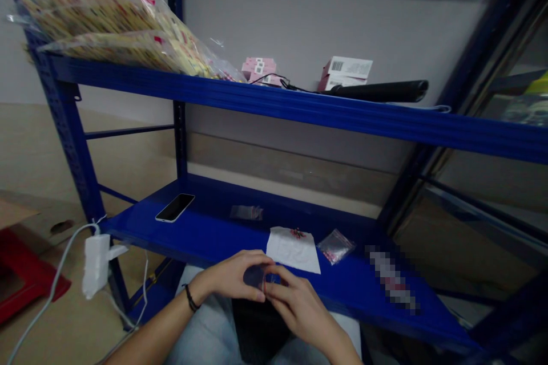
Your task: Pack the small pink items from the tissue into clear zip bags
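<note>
Over my lap, at the front edge of the blue shelf, both hands meet around a small clear plastic bag (256,275). My left hand (229,276) grips its left side between thumb and fingers. From the right, my right hand (299,299) pinches the other edge, where a thin reddish line shows. The bag's contents, if any, cannot be made out. Just beyond my fingers lies a white sheet of paper (293,252) with a little heap of small red and dark pieces (297,233) at its far edge. Right of it rests a clear bag of pink pieces (336,247).
A phone (175,207) and another flat clear bag (247,213) lie further back on the shelf (205,234). A pixelated item (391,279) is at right. Above, the upper shelf holds bagged packets (107,28), boxes (349,68) and a black rod (381,92). A power strip (96,262) hangs at left.
</note>
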Tool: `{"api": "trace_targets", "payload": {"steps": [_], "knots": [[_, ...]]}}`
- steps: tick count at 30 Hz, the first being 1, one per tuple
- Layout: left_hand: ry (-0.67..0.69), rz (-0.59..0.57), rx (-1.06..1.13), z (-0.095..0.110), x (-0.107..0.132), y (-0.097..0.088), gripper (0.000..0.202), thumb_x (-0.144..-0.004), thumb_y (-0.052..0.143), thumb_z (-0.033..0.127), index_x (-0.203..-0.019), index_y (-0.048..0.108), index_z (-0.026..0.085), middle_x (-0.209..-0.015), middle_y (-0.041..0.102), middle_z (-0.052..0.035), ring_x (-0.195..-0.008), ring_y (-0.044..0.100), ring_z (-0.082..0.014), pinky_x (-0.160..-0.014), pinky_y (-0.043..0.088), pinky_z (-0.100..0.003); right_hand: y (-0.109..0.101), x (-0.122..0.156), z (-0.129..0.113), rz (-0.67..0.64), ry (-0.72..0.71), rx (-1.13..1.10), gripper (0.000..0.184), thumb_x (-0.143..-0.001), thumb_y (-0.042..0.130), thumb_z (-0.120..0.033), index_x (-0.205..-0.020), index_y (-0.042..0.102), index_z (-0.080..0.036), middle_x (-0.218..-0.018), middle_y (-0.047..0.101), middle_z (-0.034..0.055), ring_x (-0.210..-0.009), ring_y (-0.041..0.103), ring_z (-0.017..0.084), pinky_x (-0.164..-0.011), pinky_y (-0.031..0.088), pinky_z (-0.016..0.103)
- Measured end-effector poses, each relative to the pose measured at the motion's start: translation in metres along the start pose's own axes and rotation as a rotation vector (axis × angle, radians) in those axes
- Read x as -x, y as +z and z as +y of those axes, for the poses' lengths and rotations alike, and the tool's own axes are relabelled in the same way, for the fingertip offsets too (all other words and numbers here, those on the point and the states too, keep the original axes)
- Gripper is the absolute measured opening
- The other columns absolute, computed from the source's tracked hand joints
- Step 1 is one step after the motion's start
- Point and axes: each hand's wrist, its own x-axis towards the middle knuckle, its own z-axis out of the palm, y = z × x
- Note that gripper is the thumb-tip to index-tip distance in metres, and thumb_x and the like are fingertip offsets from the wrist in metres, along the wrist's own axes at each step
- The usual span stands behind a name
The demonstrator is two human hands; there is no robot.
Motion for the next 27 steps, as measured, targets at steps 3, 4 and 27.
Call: {"api": "trace_targets", "payload": {"steps": [3, 4, 27], "knots": [[-0.016, -0.006, -0.019, -0.003, 0.002, 0.007, 0.069, -0.070, 0.081, 0.048, -0.131, 0.059, 0.025, -0.125, 0.063, -0.0078, -0.116, 0.057, -0.0292, -0.102, 0.042, -0.038, -0.008, 0.006, -0.005, -0.058, 0.011, 0.001, 0.030, -0.096, 0.051, -0.023, -0.118, 0.067, -0.036, -0.141, 0.053, 0.0000, -0.123, 0.056, 0.022, -0.096, 0.048, 0.029], [-0.019, -0.006, -0.024, -0.003, 0.001, 0.008, 0.069, -0.070, 0.081, 0.048, -0.131, 0.059, 0.025, -0.124, 0.063, -0.0076, -0.116, 0.056, -0.0292, -0.102, 0.042, -0.038, -0.010, 0.008, -0.006, -0.067, 0.012, -0.003, 0.030, -0.096, 0.051, -0.024, -0.119, 0.067, -0.036, -0.143, 0.052, -0.0003, -0.125, 0.055, 0.022, -0.097, 0.048, 0.030], [-0.171, 0.564, 0.428, -0.058, -0.076, 0.063, 0.050, -0.079, 0.072, 0.033, -0.125, 0.059, 0.021, -0.124, 0.062, -0.0098, -0.115, 0.056, -0.0276, -0.100, 0.040, -0.038, -0.009, -0.042, 0.164, 0.148, 0.451, 0.315, 0.027, -0.094, 0.045, -0.017, -0.103, 0.071, -0.019, -0.107, 0.068, 0.0092, -0.097, 0.065, 0.018, -0.085, 0.042, 0.023]]}}
